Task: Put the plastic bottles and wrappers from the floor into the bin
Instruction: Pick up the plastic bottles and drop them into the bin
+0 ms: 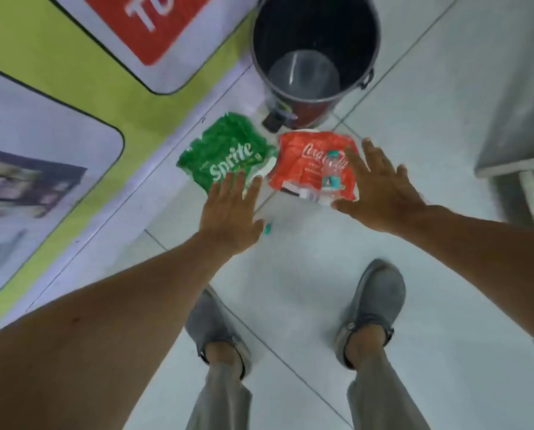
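A crumpled green Sprite wrapper [225, 150] lies on the white tiled floor beside a red Coca-Cola wrapper [306, 162]. A small clear plastic bottle [331, 175] rests on the red wrapper. A teal cap of another bottle [268, 228] peeks out by my left hand, its body mostly hidden. The open black bin [315, 54] stands just beyond the wrappers, its inside dark. My left hand [231, 212] hovers flat and open over the green wrapper's near edge. My right hand [374, 187] is spread open over the red wrapper's right side. Neither holds anything.
A wall with green, white and red graphics [73, 88] runs along the left. A grey metal cabinet [520, 103] stands at the right. My two grey shoes [374, 302] are planted on the tiles below the hands. The bin's foot pedal [273, 121] points toward the wrappers.
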Action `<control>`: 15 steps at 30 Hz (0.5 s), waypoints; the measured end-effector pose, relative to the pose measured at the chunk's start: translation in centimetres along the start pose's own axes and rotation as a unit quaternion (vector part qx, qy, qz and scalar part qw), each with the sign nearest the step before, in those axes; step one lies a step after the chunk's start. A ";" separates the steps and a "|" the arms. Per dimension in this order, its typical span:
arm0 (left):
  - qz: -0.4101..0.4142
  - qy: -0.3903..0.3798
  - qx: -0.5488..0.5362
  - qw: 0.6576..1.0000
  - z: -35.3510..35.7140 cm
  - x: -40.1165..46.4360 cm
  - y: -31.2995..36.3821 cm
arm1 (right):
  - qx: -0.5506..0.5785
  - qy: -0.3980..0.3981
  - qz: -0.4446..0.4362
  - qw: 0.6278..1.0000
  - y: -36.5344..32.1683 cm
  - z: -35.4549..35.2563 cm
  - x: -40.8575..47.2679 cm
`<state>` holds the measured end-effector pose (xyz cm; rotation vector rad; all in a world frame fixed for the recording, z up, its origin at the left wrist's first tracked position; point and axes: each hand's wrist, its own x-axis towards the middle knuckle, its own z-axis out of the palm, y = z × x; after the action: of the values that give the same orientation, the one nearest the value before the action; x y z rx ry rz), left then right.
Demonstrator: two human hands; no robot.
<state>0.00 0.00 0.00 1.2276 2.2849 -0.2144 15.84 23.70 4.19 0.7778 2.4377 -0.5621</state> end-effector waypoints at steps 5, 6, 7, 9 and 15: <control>0.011 -0.042 0.013 0.999 8.5 1.1 -0.5 | 0.027 0.018 0.023 0.999 1.0 6.6 2.9; 0.010 -0.054 0.012 0.998 9.9 1.3 -0.6 | 0.026 0.028 0.025 0.999 1.2 7.6 3.5; 0.012 -0.062 0.015 0.998 11.3 1.6 -0.7 | 0.020 0.036 0.022 0.999 1.5 8.8 4.1; 0.015 -0.068 0.033 0.997 12.9 1.8 -0.8 | 0.005 0.043 0.011 0.999 1.6 10.6 4.8; 0.027 -0.057 0.046 0.997 14.2 2.4 -0.8 | -0.004 0.049 -0.001 0.999 0.7 13.1 5.3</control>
<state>3.66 -4.07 -13.33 1.2869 2.1633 -0.3631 17.09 19.56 -9.24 0.8181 2.5287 -0.5258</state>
